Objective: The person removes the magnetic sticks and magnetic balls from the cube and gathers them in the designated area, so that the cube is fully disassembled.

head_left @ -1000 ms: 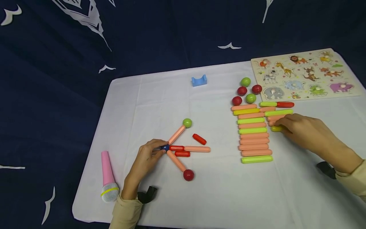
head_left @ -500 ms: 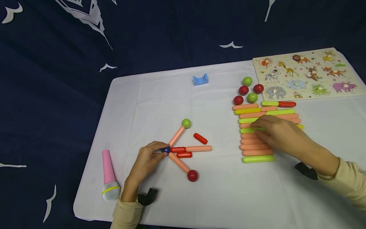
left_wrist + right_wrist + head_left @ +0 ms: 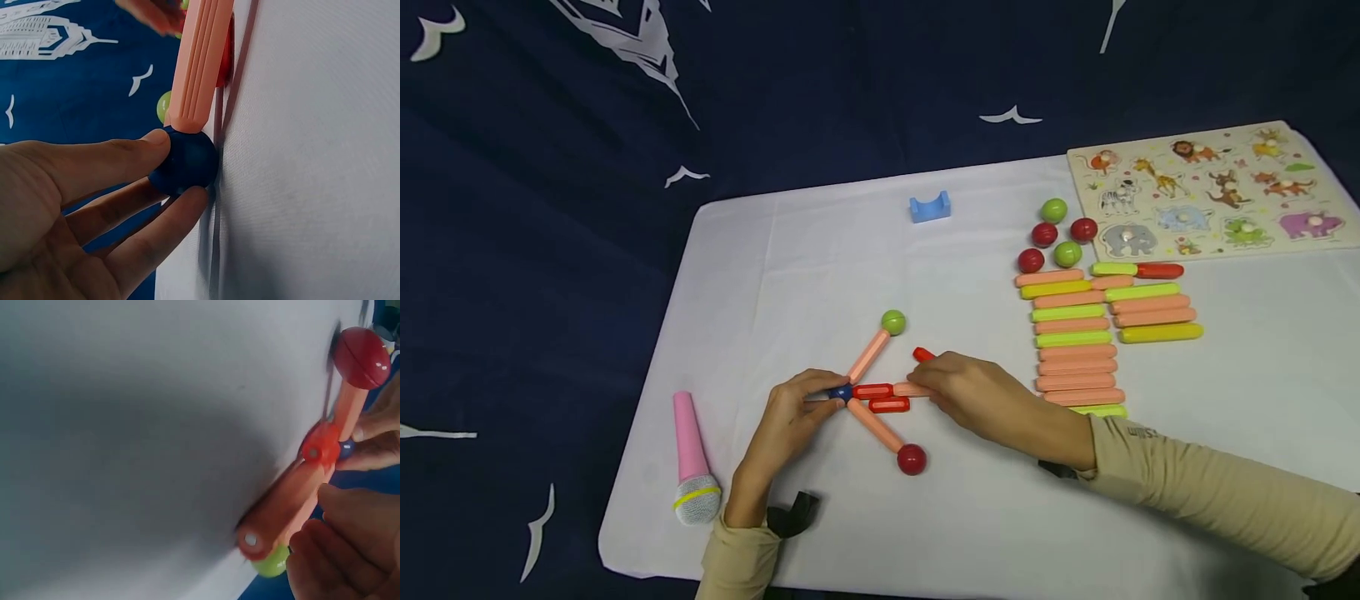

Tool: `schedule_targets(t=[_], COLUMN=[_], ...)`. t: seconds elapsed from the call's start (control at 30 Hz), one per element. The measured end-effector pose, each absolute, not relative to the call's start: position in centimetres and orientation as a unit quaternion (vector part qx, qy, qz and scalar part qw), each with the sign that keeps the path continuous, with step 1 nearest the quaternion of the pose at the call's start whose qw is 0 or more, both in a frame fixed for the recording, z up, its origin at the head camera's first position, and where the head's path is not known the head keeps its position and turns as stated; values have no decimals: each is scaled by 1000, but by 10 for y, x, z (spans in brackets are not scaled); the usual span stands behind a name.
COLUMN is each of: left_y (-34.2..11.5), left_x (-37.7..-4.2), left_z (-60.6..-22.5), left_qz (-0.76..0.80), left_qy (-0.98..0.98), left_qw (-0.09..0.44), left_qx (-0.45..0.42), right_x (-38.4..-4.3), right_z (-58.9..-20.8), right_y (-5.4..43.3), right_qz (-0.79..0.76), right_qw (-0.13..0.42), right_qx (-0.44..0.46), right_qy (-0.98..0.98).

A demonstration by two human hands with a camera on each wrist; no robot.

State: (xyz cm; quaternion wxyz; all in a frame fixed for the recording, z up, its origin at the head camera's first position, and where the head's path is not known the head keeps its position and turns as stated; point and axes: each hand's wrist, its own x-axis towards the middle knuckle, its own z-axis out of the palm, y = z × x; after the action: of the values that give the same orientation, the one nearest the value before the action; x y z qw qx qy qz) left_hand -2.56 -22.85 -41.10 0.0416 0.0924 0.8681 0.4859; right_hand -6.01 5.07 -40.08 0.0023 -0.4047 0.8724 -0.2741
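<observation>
My left hand [image 3: 793, 421] pinches a dark blue ball [image 3: 190, 164] between thumb and fingertips. Three arms fan out from that ball on the table. One salmon stick [image 3: 869, 356] leads to a green ball [image 3: 893, 322], another salmon stick [image 3: 876, 426] to a red ball [image 3: 912, 459]. Along the middle arm lies a red stick [image 3: 872, 391], then a middle salmon stick [image 3: 281, 506]. My right hand [image 3: 981, 396] has its fingertips astride this middle salmon stick and covers its outer end. Beside it lie a short red stick [image 3: 889, 405] and another red one [image 3: 922, 354], partly hidden.
Rows of salmon, green and yellow sticks [image 3: 1078, 367] lie right of the right hand. Several red and green balls [image 3: 1054, 210] sit above them by an animal puzzle board [image 3: 1195, 192]. A blue cradle-shaped block [image 3: 930, 207] stands at the back, a pink toy microphone [image 3: 692, 458] at left.
My right hand has left the yellow stick at the right-hand rows, crossed leftward over the sticks and come to the middle salmon stick. My left hand keeps its hold on the blue ball.
</observation>
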Motion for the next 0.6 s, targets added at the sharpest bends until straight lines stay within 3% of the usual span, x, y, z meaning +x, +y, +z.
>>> schedule_targets(t=[0.6], left_y=[-230], left_x=[-27], left_z=[-412], left_qz=[489], left_qy=[865], left_qw=[32], left_qx=[105], right_x=[-65], right_z=[-409], right_y=[39], right_qz=[-201], right_qw=[0], right_qx=[-446], right_qy=[872])
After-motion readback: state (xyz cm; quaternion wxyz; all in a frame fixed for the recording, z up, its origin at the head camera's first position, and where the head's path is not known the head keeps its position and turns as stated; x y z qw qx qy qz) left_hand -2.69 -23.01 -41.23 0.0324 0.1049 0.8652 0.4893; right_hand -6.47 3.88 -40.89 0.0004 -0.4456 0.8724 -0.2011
